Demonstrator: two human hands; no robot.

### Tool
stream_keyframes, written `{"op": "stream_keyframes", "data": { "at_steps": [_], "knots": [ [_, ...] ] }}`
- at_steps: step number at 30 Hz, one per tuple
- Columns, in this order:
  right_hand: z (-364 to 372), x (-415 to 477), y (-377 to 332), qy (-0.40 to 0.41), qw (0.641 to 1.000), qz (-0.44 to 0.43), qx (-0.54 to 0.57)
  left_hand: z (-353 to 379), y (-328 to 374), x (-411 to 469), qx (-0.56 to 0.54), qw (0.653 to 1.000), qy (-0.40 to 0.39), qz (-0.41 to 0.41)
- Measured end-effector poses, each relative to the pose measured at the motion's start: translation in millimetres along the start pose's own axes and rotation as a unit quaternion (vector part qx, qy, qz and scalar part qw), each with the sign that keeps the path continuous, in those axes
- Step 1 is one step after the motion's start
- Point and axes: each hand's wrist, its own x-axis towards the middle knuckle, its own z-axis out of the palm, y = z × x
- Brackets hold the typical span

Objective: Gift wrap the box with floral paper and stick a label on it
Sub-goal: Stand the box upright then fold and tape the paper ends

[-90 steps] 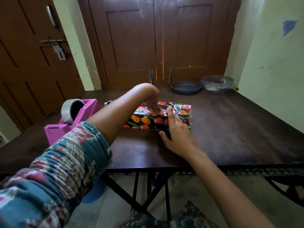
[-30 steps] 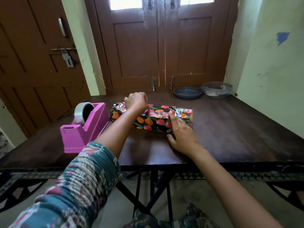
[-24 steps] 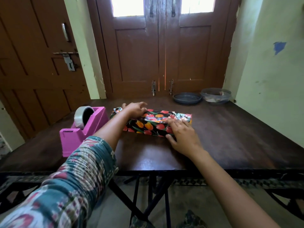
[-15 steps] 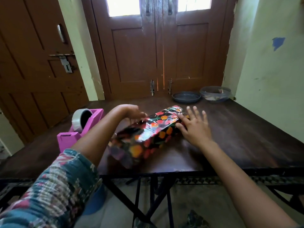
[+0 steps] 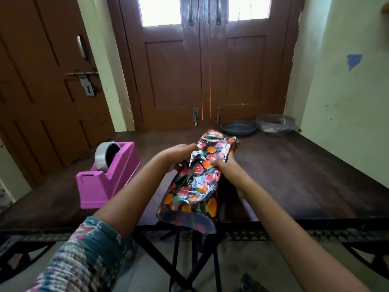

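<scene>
Left hand (image 5: 179,157), right hand (image 5: 226,170), grip closed round wrapped box (image 5: 195,186) at counter (image 5: 294,175) edge; near paper end (image 5: 189,221) unsealed, wrap could slip loose if box tilts.

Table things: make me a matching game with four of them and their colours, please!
Things:
1 box
2 tape dispenser
3 dish
4 bowl

Colours:
A clear
B pink
C floral
D dark grey

Pairs: 1-C, 2-B, 3-D, 4-A.
</scene>
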Motion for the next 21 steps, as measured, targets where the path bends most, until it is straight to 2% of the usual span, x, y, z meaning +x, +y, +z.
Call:
{"op": "stream_keyframes", "data": {
  "at_steps": [5,9,14,17,21],
  "knots": [
    [-10.9,-0.9,-37.5,0.009,0.984,-0.178,0.002,-25.4,13.0,-7.0,-0.158,0.980,0.049,0.109],
    [-16.4,-11.1,-66.8,0.001,0.965,-0.263,0.024,-37.4,19.2,-16.0,-0.232,0.950,0.056,0.199],
    [-19.0,-25.2,-64.0,0.006,0.955,-0.291,0.050,-28.5,1.5,-21.5,-0.271,0.914,0.107,0.282],
    [-17.6,-32.7,-52.6,0.005,0.951,-0.297,0.081,-22.7,-11.9,-21.3,-0.282,0.896,0.085,0.331],
    [-17.2,-36.2,-44.9,0.020,0.952,-0.294,0.088,-20.7,-17.7,-27.5,-0.256,0.896,0.053,0.359]
  ]
}}
